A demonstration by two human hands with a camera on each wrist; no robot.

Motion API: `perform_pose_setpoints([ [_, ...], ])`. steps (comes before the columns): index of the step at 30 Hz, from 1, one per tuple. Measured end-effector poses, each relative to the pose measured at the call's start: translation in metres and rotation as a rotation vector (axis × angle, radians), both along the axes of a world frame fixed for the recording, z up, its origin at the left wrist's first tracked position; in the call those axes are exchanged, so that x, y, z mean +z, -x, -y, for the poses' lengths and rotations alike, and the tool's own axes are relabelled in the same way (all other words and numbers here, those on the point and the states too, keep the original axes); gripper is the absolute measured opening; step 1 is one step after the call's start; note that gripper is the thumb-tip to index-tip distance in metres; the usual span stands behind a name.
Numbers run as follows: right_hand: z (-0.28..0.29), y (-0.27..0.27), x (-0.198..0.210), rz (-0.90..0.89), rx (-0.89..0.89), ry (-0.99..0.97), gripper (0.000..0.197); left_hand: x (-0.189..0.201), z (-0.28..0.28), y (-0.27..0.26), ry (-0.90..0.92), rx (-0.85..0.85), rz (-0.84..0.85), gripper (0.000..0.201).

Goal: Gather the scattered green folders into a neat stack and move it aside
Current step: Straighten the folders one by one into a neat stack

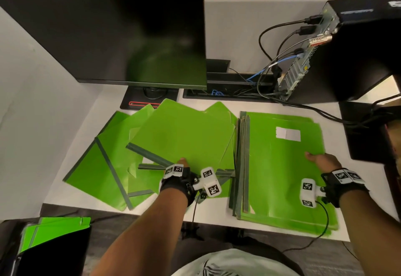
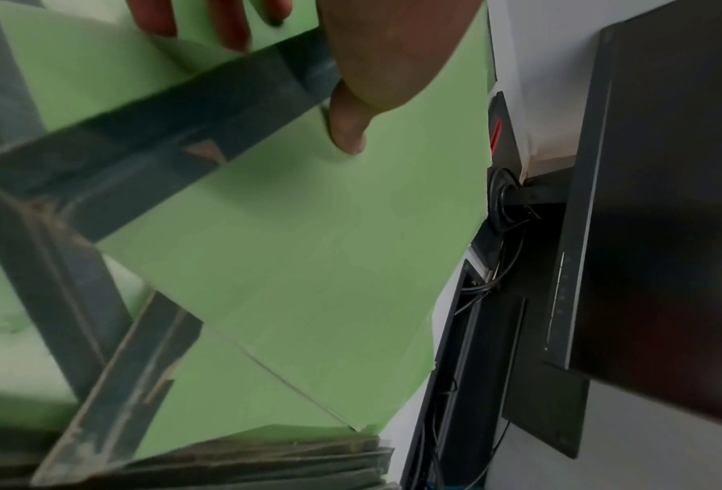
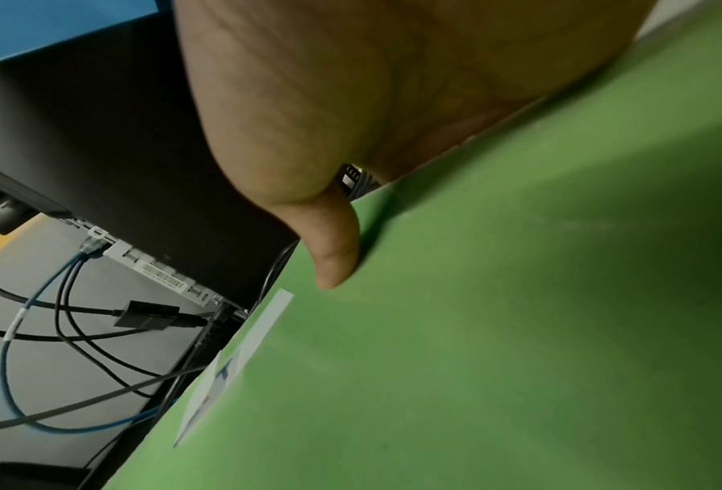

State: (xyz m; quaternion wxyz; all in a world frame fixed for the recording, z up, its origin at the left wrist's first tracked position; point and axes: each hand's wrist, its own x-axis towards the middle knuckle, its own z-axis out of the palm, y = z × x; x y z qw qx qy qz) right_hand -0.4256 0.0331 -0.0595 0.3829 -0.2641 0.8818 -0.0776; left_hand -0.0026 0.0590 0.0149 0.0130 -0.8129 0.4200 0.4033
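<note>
Several green folders with dark spines lie scattered (image 1: 108,156) across the left half of the white desk. The topmost loose folder (image 1: 184,132) (image 2: 308,248) is pinched at its near edge by my left hand (image 1: 182,165) (image 2: 346,99), thumb on top and fingers underneath. On the right sits a squared stack of green folders (image 1: 282,167) (image 3: 497,331), its top one bearing a white label (image 1: 288,133). My right hand (image 1: 321,159) (image 3: 338,252) holds the stack's right edge, thumb pressed on the top cover, fingers hidden below.
A black monitor (image 1: 108,35) stands behind the loose folders, its base (image 1: 149,100) at their far edge. A black computer tower (image 1: 355,52) with cables (image 1: 269,43) sits at the back right. More green folders (image 1: 54,232) rest below the desk at lower left.
</note>
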Motion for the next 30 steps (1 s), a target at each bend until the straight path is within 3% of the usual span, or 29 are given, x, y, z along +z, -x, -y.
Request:
perform_pose_setpoints([
  [4, 0.001, 0.013, -0.001, -0.027, -0.017, -0.013, 0.079, -0.001, 0.005, 0.000, -0.064, -0.056, 0.008, 0.057],
  [6, -0.004, 0.017, -0.006, -0.038, -0.010, -0.035, 0.082, -0.001, 0.006, -0.004, -0.054, 0.073, -0.038, 0.054],
  [10, -0.013, 0.015, -0.008, -0.025, -0.018, -0.035, 0.079, 0.000, 0.028, -0.035, 0.115, 0.543, -0.127, 0.058],
  [14, -0.013, 0.005, -0.008, 0.017, -0.007, -0.017, 0.073, 0.012, 0.057, -0.081, 0.124, 0.465, -0.065, 0.062],
  [17, -0.011, 0.001, -0.008, 0.023, -0.030, 0.016, 0.064, 0.023, 0.071, -0.116, 0.162, 0.386, 0.029, 0.049],
  [22, -0.009, -0.004, 0.001, 0.032, -0.041, 0.046, 0.062, 0.014, 0.075, -0.169, 0.245, 0.529, -0.012, 0.054],
  [25, -0.004, -0.004, 0.002, 0.039, -0.059, 0.058, 0.071, -0.002, 0.061, -0.176, 0.277, 0.620, 0.050, 0.065],
  [28, -0.001, -0.004, 0.000, 0.025, -0.038, 0.030, 0.072, -0.004, 0.039, -0.157, 0.254, 0.699, 0.002, 0.063],
  [30, -0.001, -0.005, -0.003, 0.014, -0.025, 0.010, 0.071, 0.001, 0.015, -0.136, 0.170, 0.653, -0.003, 0.054],
])
